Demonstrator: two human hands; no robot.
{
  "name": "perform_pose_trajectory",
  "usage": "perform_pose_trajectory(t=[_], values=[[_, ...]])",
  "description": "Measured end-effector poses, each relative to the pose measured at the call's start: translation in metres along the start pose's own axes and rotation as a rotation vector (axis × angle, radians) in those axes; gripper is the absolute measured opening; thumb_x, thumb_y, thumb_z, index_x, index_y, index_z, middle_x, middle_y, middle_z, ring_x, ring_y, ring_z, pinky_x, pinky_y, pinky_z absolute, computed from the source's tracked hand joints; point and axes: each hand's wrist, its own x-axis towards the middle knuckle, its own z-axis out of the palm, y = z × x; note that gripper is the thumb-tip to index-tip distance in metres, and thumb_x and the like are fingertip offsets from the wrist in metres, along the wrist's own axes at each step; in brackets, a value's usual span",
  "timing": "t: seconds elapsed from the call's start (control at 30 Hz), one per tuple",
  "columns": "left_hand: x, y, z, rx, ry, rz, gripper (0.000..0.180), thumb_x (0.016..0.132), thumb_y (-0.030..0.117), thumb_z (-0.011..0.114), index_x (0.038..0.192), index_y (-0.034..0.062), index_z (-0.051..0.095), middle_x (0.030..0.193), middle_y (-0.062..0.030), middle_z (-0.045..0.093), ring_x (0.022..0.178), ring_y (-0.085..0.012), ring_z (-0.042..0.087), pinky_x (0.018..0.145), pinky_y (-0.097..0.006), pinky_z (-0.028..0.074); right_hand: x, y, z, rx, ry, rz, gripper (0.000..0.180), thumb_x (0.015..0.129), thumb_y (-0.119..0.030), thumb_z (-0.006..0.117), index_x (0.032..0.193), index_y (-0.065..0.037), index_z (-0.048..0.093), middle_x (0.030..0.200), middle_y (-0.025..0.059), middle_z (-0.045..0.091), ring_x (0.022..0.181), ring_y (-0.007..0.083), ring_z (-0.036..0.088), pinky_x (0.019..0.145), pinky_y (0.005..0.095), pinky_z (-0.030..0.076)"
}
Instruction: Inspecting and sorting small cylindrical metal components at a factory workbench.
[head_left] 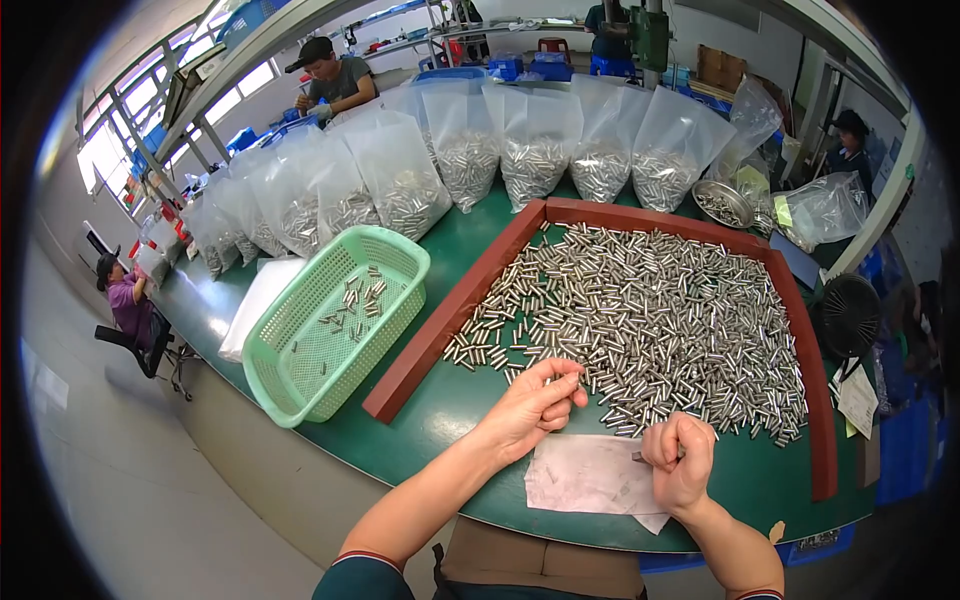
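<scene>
A large spread of small shiny metal pins [680, 320] covers the green table before me. My left hand [535, 408] is at its near edge, thumb and fingers pinched together; what they hold, if anything, is too small to make out. To its right, my right hand [682, 462] is curled into a fist, and the end of a metal pin [637, 456] pokes out on its left side. Under and between my hands lies a pale, smudged cloth [585, 478]. Dark red bars [465, 315] frame the pins on the left, far and right sides.
On the left stands a green plastic basket [262, 345] with some pins inside. Clear bags of pins [465, 165] line the table's back and left. A metal bowl [722, 203] and black fan [848, 315] are at right. Several people work farther off.
</scene>
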Motion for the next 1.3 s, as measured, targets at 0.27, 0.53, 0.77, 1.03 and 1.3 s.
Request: perform_pose_trajectory(t=[0.27, 0.53, 0.77, 1.03, 1.3], values=[[0.001, -0.003, -0.001, -0.012, 0.002, 0.012, 0.011, 0.086, 0.012, 0.051, 0.096, 0.0099, 0.047, 0.072, -0.0048, 0.051, 0.047, -0.0021, 0.028, 0.042, -0.015, 0.023, -0.002, -0.003, 0.002, 0.011, -0.011, -0.002, 0.036, 0.083, -0.017, 0.035, 0.049, -0.006, 0.03, 0.042, 0.0001, 0.027, 0.04, 0.0089, 0.022, 0.041, 0.0254, 0.019], [0.002, -0.003, 0.0, 0.0, -0.004, 0.008, 0.008, 0.086, 0.011, 0.051, 0.093, 0.0091, 0.047, 0.07, -0.003, 0.048, 0.048, -0.0026, 0.028, 0.042, -0.016, 0.023, -0.001, -0.002, 0.0, 0.007, 0.018, -0.004, 0.035, 0.083, -0.016, 0.035, 0.049, -0.007, 0.029, 0.041, 0.0001, 0.027, 0.039, 0.0093, 0.021, 0.04, 0.0258, 0.019], [0.003, -0.004, -0.004, 0.023, -0.04, 0.014, 0.012, 0.085, 0.011, 0.051, 0.093, 0.0079, 0.043, 0.069, -0.0029, 0.047, 0.047, -0.0026, 0.028, 0.04, -0.016, 0.022, -0.001, 0.003, -0.001, 0.005, -0.015, 0.004, 0.04, 0.087, -0.027, 0.036, 0.051, -0.011, 0.029, 0.041, -0.003, 0.022, 0.038, 0.0086, 0.018, 0.039, 0.0253, 0.018], [0.004, -0.008, -0.009, 0.022, -0.087, 0.056, 0.013, 0.085, 0.012, 0.053, 0.093, 0.0112, 0.042, 0.066, -0.0006, 0.048, 0.044, -0.0014, 0.027, 0.038, -0.016, 0.019, -0.002, 0.006, 0.004, 0.083, 0.044, 0.007, 0.038, 0.088, -0.024, 0.036, 0.053, -0.01, 0.029, 0.041, -0.0021, 0.023, 0.036, 0.0073, 0.017, 0.038, 0.0231, 0.017], [0.003, -0.006, -0.006, 0.021, -0.094, 0.07, 0.015, 0.084, 0.013, 0.054, 0.094, 0.0101, 0.043, 0.066, -0.0005, 0.048, 0.046, -0.0013, 0.03, 0.04, -0.015, 0.022, -0.001, 0.006, 0.004, 0.092, 0.031, -0.003, 0.038, 0.088, -0.024, 0.035, 0.053, -0.01, 0.03, 0.04, -0.0025, 0.023, 0.036, 0.0071, 0.018, 0.037, 0.0229, 0.017]])
